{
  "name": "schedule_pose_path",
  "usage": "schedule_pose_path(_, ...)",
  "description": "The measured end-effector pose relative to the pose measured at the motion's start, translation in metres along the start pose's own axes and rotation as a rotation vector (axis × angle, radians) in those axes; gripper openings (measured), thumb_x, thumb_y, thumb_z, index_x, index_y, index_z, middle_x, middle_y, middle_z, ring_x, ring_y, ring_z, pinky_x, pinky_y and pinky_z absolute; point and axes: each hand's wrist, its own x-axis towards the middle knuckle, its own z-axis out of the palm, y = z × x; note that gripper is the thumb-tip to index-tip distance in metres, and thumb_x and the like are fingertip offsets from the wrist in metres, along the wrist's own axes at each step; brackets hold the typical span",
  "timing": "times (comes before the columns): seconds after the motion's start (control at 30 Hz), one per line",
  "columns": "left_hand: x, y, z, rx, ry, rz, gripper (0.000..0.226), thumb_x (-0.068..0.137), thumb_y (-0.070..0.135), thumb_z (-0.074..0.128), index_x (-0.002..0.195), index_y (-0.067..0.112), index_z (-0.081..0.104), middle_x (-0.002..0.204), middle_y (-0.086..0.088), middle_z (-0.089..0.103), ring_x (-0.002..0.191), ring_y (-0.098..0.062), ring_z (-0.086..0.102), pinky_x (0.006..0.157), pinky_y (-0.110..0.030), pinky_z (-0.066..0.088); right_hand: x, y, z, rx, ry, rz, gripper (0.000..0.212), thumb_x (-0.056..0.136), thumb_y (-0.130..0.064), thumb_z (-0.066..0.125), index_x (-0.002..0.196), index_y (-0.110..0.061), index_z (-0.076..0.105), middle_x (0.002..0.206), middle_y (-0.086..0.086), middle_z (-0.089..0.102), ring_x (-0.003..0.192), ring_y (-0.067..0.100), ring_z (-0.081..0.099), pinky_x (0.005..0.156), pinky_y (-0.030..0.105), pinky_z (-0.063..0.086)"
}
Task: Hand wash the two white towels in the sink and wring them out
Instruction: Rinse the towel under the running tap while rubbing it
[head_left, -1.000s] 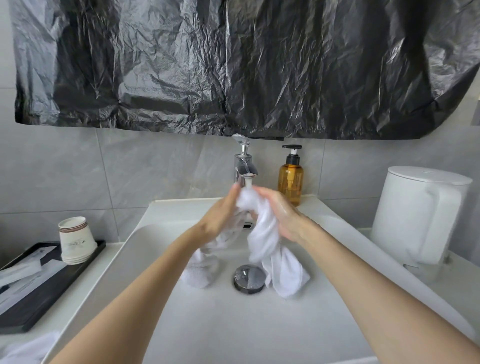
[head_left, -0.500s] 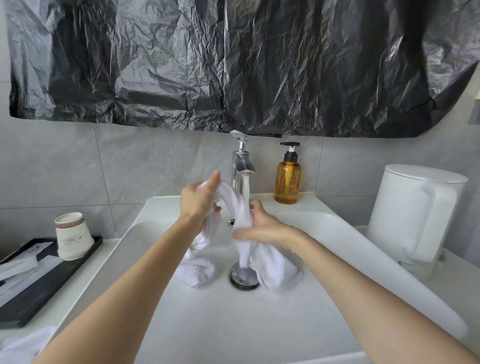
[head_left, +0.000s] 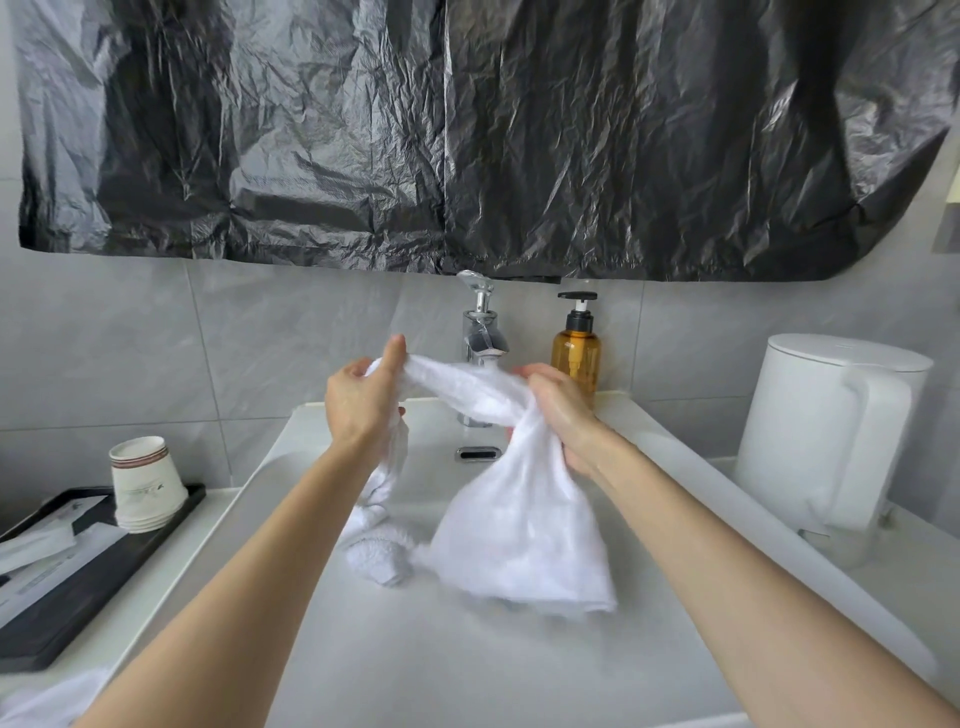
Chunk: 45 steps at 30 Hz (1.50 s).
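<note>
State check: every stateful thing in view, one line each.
left hand, grips white towel end
right hand, grips white towel
white towel, stretched between hands, ends drooping into sink
faucet, flow hidden behind white towel
soap bottle, upright
kettle, lid shut
paper cups, stacked upside down on tray

A wrinkled black plastic sheet (head_left: 467, 130) hangs at 12 o'clock over the grey tiled wall (head_left: 156, 353). An amber pump bottle (head_left: 576, 356) stands upright at 1 o'clock. A white kettle (head_left: 826, 431) stands at 3 o'clock. At 9 o'clock a stack of paper cups (head_left: 145, 486) stands upside down on a black tray (head_left: 78, 587), with white packets (head_left: 36, 545) beside it at 8 o'clock.
</note>
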Motion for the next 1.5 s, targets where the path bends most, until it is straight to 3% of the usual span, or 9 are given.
schedule_pose_path(0.13,-0.010,-0.005,0.007,-0.010,-0.139,-0.088,0.039,0.087,0.044,0.069,0.074,0.010,0.056,0.066,-0.005,0.054,0.055,-0.016,0.051,0.060,-0.029,0.054,-0.003,0.024,0.004,-0.501,-0.212,-0.037,0.026,0.093,-0.013,0.044,0.111,-0.024,0.059,0.118,-0.003,0.062,0.111,0.015,0.056,0.087,0.027,0.044)
schedule_pose_path(0.27,-0.019,-0.007,0.017,-0.064,-0.238,-0.128,0.041,0.086,0.044,0.070,0.071,0.010,0.053,0.063,-0.006,0.047,0.055,-0.018,0.046,0.056,-0.028,0.048,-0.014,0.021,0.015,-0.273,-0.409,0.078,0.057,0.084,-0.036,0.055,0.134,-0.012,0.043,0.137,0.004,0.050,0.119,0.011,0.049,0.095,0.030,0.044)
schedule_pose_path(0.4,-0.016,-0.001,0.011,-0.236,-0.302,-0.213,0.042,0.088,0.043,0.068,0.069,0.009,0.053,0.061,-0.007,0.051,0.053,-0.018,0.051,0.047,-0.020,0.049,-0.014,0.039,0.024,-0.482,-0.375,-0.039,0.072,0.088,-0.044,0.061,0.147,-0.018,0.030,0.144,-0.001,0.047,0.130,0.017,0.047,0.107,0.036,0.040)
schedule_pose_path(0.57,-0.011,-0.008,0.007,0.094,-0.145,0.043,0.042,0.091,0.048,0.060,0.079,0.008,0.062,0.062,-0.005,0.060,0.054,-0.023,0.059,0.059,-0.029,0.048,-0.007,0.014,0.008,-0.047,-0.160,-0.056,0.023,0.087,-0.013,0.062,0.109,-0.019,0.056,0.105,0.000,0.061,0.104,0.018,0.055,0.080,0.026,0.042)
schedule_pose_path(0.73,-0.027,-0.021,0.021,0.294,-0.355,0.304,0.033,0.102,0.042,0.039,0.103,0.028,0.068,0.081,0.006,0.067,0.077,-0.018,0.062,0.073,-0.035,0.050,-0.006,0.000,0.016,0.241,0.005,-0.037,0.026,0.067,-0.024,0.057,0.090,-0.024,0.068,0.092,0.003,0.067,0.095,0.023,0.061,0.076,0.034,0.049)
schedule_pose_path(0.93,-0.050,-0.040,0.041,0.108,-0.450,0.042,0.060,0.093,0.068,0.033,0.102,0.017,0.063,0.099,-0.002,0.070,0.094,-0.018,0.067,0.088,-0.042,0.054,-0.021,0.011,0.034,-0.004,0.005,-0.037,0.037,0.082,-0.057,0.059,0.102,-0.026,0.062,0.102,-0.005,0.065,0.099,0.016,0.060,0.081,0.030,0.046)
schedule_pose_path(1.13,-0.045,-0.036,0.045,0.155,-0.382,-0.008,0.062,0.082,0.074,0.042,0.071,0.015,0.056,0.074,-0.003,0.064,0.072,-0.024,0.059,0.072,-0.038,0.049,-0.018,0.013,0.037,-0.307,0.162,-0.171,0.065,0.086,-0.070,0.026,0.083,-0.018,0.064,0.082,-0.001,0.066,0.089,0.026,0.061,0.078,0.037,0.046)
schedule_pose_path(1.33,-0.044,-0.027,0.039,0.488,-0.415,0.161,0.063,0.086,0.068,0.033,0.077,0.013,0.061,0.095,-0.017,0.069,0.092,-0.037,0.061,0.076,-0.036,0.047,-0.016,0.017,0.023,-0.741,0.109,-0.370,0.046,0.102,-0.043,0.027,0.068,-0.019,0.047,0.083,0.014,0.064,0.084,0.037,0.055,0.070,0.033,0.034)
schedule_pose_path(1.5,-0.039,-0.021,0.028,0.466,-0.606,0.127,0.045,0.098,0.056,0.039,0.077,0.018,0.052,0.067,0.008,0.050,0.069,-0.017,0.047,0.059,-0.026,0.038,-0.010,0.017,0.009,-0.529,0.055,-0.326,0.038,0.102,-0.038,0.031,0.075,-0.019,0.050,0.078,0.009,0.059,0.080,0.029,0.054,0.071,0.036,0.040)
